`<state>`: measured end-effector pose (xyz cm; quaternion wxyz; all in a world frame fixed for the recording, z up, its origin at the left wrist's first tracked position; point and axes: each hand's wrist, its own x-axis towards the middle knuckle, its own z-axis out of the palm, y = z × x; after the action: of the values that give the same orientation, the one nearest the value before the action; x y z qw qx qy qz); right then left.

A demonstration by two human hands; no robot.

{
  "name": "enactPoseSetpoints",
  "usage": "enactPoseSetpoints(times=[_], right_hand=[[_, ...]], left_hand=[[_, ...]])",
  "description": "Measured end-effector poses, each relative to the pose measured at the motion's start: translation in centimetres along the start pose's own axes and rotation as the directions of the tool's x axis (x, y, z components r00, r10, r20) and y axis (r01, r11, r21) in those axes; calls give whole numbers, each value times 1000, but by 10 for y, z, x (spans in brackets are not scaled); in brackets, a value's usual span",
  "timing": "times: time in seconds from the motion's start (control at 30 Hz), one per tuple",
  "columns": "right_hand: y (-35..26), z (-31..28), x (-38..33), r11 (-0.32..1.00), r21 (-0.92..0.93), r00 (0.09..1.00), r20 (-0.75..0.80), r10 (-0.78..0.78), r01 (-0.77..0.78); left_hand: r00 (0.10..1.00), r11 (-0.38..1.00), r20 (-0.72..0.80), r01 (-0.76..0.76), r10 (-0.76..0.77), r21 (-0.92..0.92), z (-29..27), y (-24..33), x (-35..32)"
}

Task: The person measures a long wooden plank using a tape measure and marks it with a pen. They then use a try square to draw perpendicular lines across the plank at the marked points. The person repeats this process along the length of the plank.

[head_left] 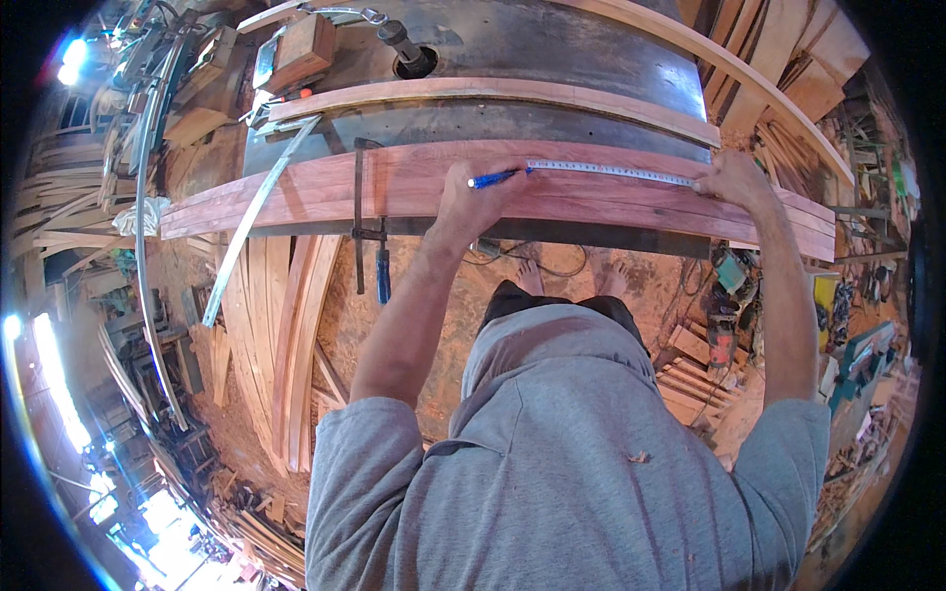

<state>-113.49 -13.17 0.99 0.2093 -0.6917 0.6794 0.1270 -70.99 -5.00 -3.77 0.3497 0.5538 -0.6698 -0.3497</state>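
Several reddish wooden boards (394,197) lie side by side across the metal worktable. My left hand (463,202) rests on them, closed round a blue pen (490,180) whose tip points right, at the left end of a tape measure (611,172). Its white blade runs out along the boards to my right hand (737,181), whose fingers are closed at the blade's right end. Any case in that hand is hidden. Left of my left hand, a bar clamp (359,212) with a blue handle grips the boards. Farther left, a long metal straightedge (258,222) lies slanted over them.
Beyond the boards, a narrow wooden strip (493,90) lies on the dark metal table (552,49). A wooden block (302,54) and a cutter spindle (402,44) stand at the far side. Long planks (271,325) and a power tool (721,340) are on the floor below.
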Motion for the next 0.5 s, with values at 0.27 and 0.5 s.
enactPoseSetpoints(times=[0.27,0.5], right_hand=[[-2,-5,-4,999,34,1000,14,-13,13],[4,4,1,998,-4,997,-34,-71,70]], left_hand=[[998,998,33,59,-58,-36,-11,-1,0],[995,996,-40,87,-87,8,-30,-13,-8]])
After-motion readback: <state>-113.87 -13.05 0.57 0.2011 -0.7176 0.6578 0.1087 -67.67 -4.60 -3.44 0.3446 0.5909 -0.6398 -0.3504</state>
